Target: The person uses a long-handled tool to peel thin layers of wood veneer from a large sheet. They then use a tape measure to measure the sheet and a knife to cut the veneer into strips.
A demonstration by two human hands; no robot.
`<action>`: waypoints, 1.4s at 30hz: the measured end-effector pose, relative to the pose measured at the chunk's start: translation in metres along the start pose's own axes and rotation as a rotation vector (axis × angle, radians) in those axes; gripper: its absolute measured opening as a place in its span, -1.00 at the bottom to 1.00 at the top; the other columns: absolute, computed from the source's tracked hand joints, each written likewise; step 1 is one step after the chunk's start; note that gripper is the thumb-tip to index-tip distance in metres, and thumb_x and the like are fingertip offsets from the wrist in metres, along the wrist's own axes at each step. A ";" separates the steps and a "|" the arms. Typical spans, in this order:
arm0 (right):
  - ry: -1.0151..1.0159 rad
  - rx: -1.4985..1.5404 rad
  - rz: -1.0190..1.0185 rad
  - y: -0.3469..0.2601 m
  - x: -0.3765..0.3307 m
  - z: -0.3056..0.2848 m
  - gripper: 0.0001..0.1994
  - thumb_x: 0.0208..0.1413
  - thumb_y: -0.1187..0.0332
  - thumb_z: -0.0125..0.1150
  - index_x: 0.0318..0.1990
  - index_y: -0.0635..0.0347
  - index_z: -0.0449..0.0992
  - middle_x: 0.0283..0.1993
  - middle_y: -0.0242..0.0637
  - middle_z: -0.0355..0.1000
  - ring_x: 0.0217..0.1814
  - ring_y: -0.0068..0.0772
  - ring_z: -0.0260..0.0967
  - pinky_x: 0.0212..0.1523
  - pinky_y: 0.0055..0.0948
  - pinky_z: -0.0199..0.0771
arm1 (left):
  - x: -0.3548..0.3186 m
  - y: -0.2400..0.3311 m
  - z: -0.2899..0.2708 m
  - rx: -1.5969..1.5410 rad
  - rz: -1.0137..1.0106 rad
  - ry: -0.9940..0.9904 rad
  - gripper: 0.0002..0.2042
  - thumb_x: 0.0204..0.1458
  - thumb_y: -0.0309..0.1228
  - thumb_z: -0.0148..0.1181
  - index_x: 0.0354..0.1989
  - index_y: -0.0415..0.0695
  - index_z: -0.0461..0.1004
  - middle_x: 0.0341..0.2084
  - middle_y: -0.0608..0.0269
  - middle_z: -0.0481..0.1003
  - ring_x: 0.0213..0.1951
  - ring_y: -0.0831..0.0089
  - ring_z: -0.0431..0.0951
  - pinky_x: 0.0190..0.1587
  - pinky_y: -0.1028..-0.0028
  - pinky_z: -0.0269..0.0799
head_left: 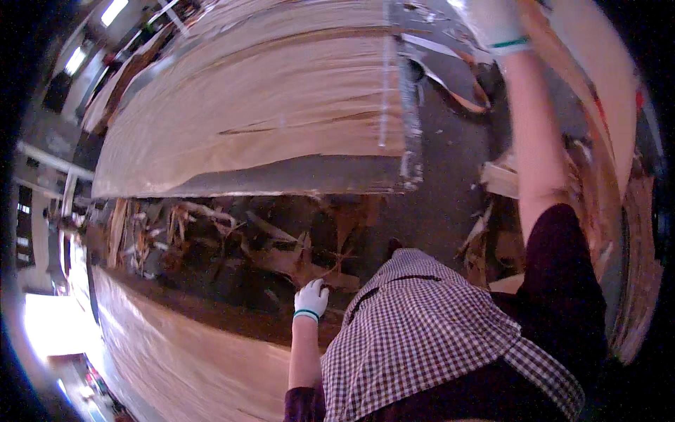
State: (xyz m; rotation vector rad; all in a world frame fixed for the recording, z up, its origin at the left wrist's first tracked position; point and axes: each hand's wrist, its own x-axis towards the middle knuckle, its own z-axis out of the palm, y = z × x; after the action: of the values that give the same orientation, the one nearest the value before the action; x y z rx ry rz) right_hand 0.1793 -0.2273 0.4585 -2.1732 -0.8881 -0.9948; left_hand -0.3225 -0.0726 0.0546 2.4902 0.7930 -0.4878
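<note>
Two gloved hands spread wide over veneer sheets

Left hand (311,298) in a white glove is curled down on the near edge of the lower veneer sheet (190,352), fingers look bent onto it, though whether it's really gripping I can't tell. Right hand (496,24) is stretched way up to the far right corner, touching a thin veneer strip (562,63); its fingers are cut off by the frame. Scrap pieces (232,239) fill the gap below the upper veneer stack (267,98).

gloves: white knit with teal cuff bands, on left hand (311,298) and right hand (492,21)
sleeves: short, dark maroon
apron: checked, dark and white gingham
</note>
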 end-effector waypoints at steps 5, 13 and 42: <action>-0.461 0.053 -0.407 -0.146 -0.080 0.256 -0.85 -0.05 0.42 0.02 -0.37 0.22 0.51 -0.41 0.08 0.48 -0.40 0.04 0.48 -0.39 -0.05 0.44 | -0.013 -0.045 0.005 -0.213 -0.178 -0.061 -0.57 0.07 -0.12 -0.08 0.07 -0.05 0.38 0.03 0.12 0.41 0.05 0.14 0.39 0.11 0.22 0.26; -1.109 0.279 -0.494 -0.201 -0.255 0.399 -0.72 0.01 0.38 0.01 -0.12 0.17 0.50 0.06 -0.14 0.34 0.02 -0.09 0.35 -0.06 -0.13 0.40 | 0.011 -0.094 -0.067 -0.318 -0.357 -0.004 -0.59 0.06 -0.18 -0.01 0.03 -0.14 0.40 0.01 0.05 0.42 0.06 0.12 0.39 0.11 0.28 0.28; -0.238 1.274 1.727 -0.221 -0.318 0.340 -0.75 0.06 0.46 0.09 -0.08 0.17 0.50 -0.35 -0.32 0.44 -0.38 -0.53 0.38 -0.43 -0.51 0.43 | 0.442 -0.088 -0.426 0.001 0.380 0.486 -0.55 0.00 -0.45 -0.05 0.15 -0.09 0.33 -0.16 -0.03 0.52 -0.15 0.13 0.56 -0.07 0.30 0.43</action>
State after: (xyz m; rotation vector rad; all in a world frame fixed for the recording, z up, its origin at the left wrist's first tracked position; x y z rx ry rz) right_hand -0.0068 0.0503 0.0659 -1.0844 0.4198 0.6068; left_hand 0.0427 0.4150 0.1709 2.7055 0.4574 0.2600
